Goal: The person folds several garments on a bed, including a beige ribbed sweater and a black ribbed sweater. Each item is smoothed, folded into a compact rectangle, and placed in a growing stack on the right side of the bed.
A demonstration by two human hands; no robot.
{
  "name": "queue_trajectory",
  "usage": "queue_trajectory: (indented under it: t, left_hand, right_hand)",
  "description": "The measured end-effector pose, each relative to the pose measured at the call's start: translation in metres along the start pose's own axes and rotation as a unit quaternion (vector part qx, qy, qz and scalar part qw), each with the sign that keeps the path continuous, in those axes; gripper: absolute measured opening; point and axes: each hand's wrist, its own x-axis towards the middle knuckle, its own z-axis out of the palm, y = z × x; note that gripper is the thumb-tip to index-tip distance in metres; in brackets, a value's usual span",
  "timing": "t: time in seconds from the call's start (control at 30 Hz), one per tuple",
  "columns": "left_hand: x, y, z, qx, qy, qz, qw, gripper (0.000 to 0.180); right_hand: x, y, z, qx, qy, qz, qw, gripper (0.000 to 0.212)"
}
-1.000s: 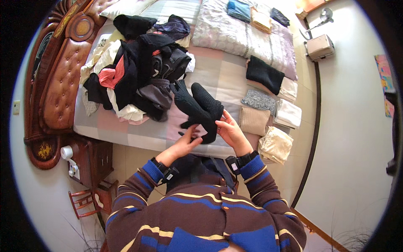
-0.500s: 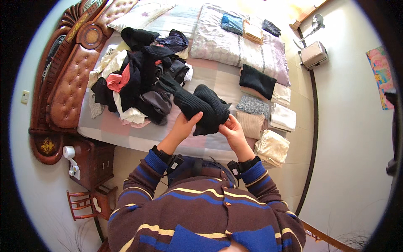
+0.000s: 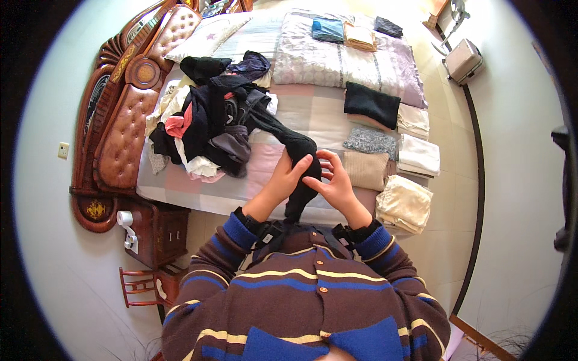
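A black knit garment point(image 3: 301, 146) hangs bunched in front of me, above the near edge of the bed. One long narrow part of it stretches back toward the clothes pile, and a lower end droops toward my waist. My left hand point(image 3: 280, 182) grips its near left side, thumb on top and the other fingers hidden behind the cloth. On the opposite side, my right hand point(image 3: 335, 185) has its fingers apart and curved, with the thumb tip against the fabric. A heap of unfolded clothes point(image 3: 208, 120), mostly black with white and coral pieces, lies to the left.
On the right of the bed sit a folded black garment point(image 3: 371, 106), a grey speckled one point(image 3: 368, 142), a beige one point(image 3: 364, 170), and cream cloth point(image 3: 404, 203). A folded quilt point(image 3: 307, 60) lies farther back. The carved headboard point(image 3: 126, 129) and a nightstand point(image 3: 165, 231) stand left.
The black knit garment has gone from a doubled bundle to a longer, hanging shape. My right hand has moved from pinching its edge to spread fingers beside it. The view has shifted slightly.
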Motion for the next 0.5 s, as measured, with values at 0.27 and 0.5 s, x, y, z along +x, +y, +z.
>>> queue_trajectory:
  t: [0.27,0.5]
  left_hand:
    - [-0.006,-0.001,0.018,-0.052,-0.090,-0.112,0.988,0.029]
    - [0.002,0.008,-0.001,0.010,-0.060,-0.130,0.990,0.043]
  right_hand:
    - [-0.010,0.009,-0.038,0.145,-0.006,0.040,0.989,0.028]
    - [-0.005,0.024,-0.045,0.109,0.059,0.077,0.989,0.019]
